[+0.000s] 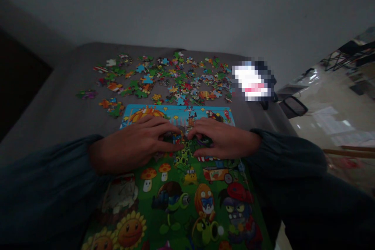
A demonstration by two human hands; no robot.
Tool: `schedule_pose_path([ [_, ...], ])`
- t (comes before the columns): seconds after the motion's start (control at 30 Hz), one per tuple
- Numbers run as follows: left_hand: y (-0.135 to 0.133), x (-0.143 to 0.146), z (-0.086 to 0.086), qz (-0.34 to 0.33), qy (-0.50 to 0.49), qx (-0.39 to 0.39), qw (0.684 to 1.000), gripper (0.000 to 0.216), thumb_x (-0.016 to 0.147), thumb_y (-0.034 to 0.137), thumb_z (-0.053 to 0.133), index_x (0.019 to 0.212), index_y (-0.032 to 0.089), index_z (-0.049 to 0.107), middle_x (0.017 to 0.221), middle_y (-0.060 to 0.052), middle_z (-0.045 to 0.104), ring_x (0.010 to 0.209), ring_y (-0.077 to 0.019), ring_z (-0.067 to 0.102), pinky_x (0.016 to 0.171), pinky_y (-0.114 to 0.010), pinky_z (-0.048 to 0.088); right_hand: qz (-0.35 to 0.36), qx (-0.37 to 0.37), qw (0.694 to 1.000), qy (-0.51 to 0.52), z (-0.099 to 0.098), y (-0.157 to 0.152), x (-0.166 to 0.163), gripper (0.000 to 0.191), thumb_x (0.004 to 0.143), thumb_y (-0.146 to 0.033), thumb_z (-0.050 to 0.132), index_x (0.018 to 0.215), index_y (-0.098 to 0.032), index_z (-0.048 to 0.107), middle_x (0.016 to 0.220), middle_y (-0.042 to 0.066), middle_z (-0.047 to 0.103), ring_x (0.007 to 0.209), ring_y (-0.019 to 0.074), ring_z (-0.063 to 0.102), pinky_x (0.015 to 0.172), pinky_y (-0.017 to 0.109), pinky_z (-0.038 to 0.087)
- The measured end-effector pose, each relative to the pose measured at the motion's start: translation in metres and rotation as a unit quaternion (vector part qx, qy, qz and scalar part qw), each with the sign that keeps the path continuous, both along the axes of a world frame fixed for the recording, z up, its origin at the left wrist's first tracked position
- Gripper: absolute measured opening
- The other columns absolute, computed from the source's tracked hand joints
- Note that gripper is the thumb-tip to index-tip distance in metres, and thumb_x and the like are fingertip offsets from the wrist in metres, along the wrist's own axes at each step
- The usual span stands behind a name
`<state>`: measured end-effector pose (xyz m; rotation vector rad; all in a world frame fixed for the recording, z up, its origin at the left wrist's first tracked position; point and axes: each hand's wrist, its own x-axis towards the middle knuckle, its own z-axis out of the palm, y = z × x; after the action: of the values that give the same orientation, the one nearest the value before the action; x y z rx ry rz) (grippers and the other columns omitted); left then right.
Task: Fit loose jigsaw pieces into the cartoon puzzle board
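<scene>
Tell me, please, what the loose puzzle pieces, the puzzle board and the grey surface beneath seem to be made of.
Loose puzzle pieces: probably printed cardboard, thin, flat, die-cut, matte. Puzzle board: likely the same printed card, flat, bright cartoon print, no glare. Grey surface: apparently fabric upholstery, dull with a soft rounded edge; dim light leaves it open.

Green cartoon-printed puzzle board (187,203), dark-teal sleeves (43,187)
</scene>
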<state>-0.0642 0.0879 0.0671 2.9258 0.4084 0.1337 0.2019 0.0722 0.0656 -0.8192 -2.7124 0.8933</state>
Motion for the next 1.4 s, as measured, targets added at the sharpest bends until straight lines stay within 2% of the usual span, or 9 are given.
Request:
schedule_pose_path([
  [0.33,0.003,-0.004,0.0,-0.003,-0.019,0.002,1.0,0.056,0.084,0.0,0.049,0.128,0.033,0.061,0.137,-0.003,0.056,0.122,-0.0259,0.05,0.104,-0.043,0.037,-0.002,0.034,0.999,0.026,0.002,-0.002,0.001,0.033,0.087,-0.029,0.068,0.113,-0.012,0.058,0.103,0.009,0.061,0.097,0.0196,0.054,0.088,0.034,0.044],
  [0.47,0.016,-0.015,0.0,0.071,-0.067,0.046,0.994,0.053,0.088,0.004,0.042,0.129,0.034,0.06,0.13,-0.002,0.06,0.119,-0.0257,0.05,0.101,-0.044,0.039,-0.013,0.096,0.99,0.097,0.01,-0.004,0.0,0.02,0.092,-0.023,0.057,0.109,-0.013,0.059,0.098,0.009,0.063,0.093,0.0183,0.055,0.084,0.033,0.045],
  [0.57,0.028,-0.023,-0.001,0.163,-0.073,0.081,0.981,0.036,0.095,0.017,0.042,0.119,0.028,0.067,0.118,-0.004,0.065,0.111,-0.0261,0.053,0.097,-0.044,0.042,0.016,0.116,0.991,0.071,0.009,-0.005,-0.001,0.016,0.094,-0.022,0.053,0.103,-0.013,0.062,0.09,0.007,0.062,0.087,0.0174,0.055,0.079,0.032,0.045],
  [0.67,0.034,-0.027,-0.004,0.2,-0.049,0.077,0.976,0.033,0.099,0.029,0.04,0.114,0.021,0.069,0.114,-0.008,0.066,0.107,-0.0275,0.055,0.095,-0.046,0.044,0.05,0.129,0.99,0.004,0.006,-0.005,-0.001,0.018,0.095,-0.027,0.053,0.102,-0.014,0.065,0.091,0.008,0.062,0.086,0.0183,0.056,0.078,0.033,0.045],
  [0.9,0.03,-0.022,-0.014,0.234,-0.021,0.023,0.972,0.047,0.09,0.062,0.053,0.116,0.025,0.067,0.125,-0.008,0.061,0.119,-0.0306,0.05,0.102,-0.049,0.038,-0.034,0.19,0.977,0.085,0.006,-0.002,0.002,0.019,0.098,-0.021,0.048,0.099,-0.013,0.065,0.089,0.008,0.064,0.084,0.017,0.056,0.076,0.031,0.045],
  [1.07,0.034,-0.021,-0.018,0.221,-0.031,-0.014,0.975,0.038,0.092,0.056,0.053,0.103,0.023,0.068,0.117,-0.007,0.064,0.11,-0.0266,0.055,0.097,-0.043,0.039,-0.039,0.204,0.976,0.064,0.0,-0.001,0.001,0.019,0.097,-0.02,0.049,0.1,-0.013,0.066,0.091,0.008,0.065,0.085,0.0182,0.057,0.077,0.032,0.045],
  [1.2,0.032,-0.017,-0.018,0.199,-0.032,-0.052,0.978,0.026,0.092,0.046,0.056,0.091,0.022,0.064,0.093,-0.004,0.067,0.088,-0.0212,0.059,0.082,-0.034,0.044,-0.055,0.203,0.976,0.06,-0.002,-0.001,0.0,0.02,0.096,-0.02,0.048,0.105,-0.013,0.065,0.095,0.01,0.066,0.089,0.0193,0.057,0.08,0.034,0.046],
  [1.27,0.03,-0.016,-0.018,0.206,-0.04,-0.058,0.976,0.023,0.092,0.044,0.057,0.098,0.022,0.063,0.094,-0.005,0.066,0.088,-0.0219,0.06,0.079,-0.034,0.046,-0.057,0.202,0.976,0.056,-0.003,-0.001,0.0,0.021,0.096,-0.02,0.048,0.108,-0.014,0.064,0.098,0.01,0.066,0.092,0.0203,0.057,0.081,0.035,0.046],
  [1.4,0.03,-0.018,-0.019,0.23,-0.06,-0.033,0.971,0.038,0.088,0.046,0.063,0.118,0.023,0.06,0.111,-0.009,0.066,0.104,-0.0279,0.06,0.088,-0.04,0.046,-0.053,0.199,0.977,0.056,-0.006,0.0,0.0,0.021,0.097,-0.021,0.048,0.109,-0.014,0.063,0.102,0.011,0.066,0.095,0.0212,0.057,0.085,0.037,0.047],
])
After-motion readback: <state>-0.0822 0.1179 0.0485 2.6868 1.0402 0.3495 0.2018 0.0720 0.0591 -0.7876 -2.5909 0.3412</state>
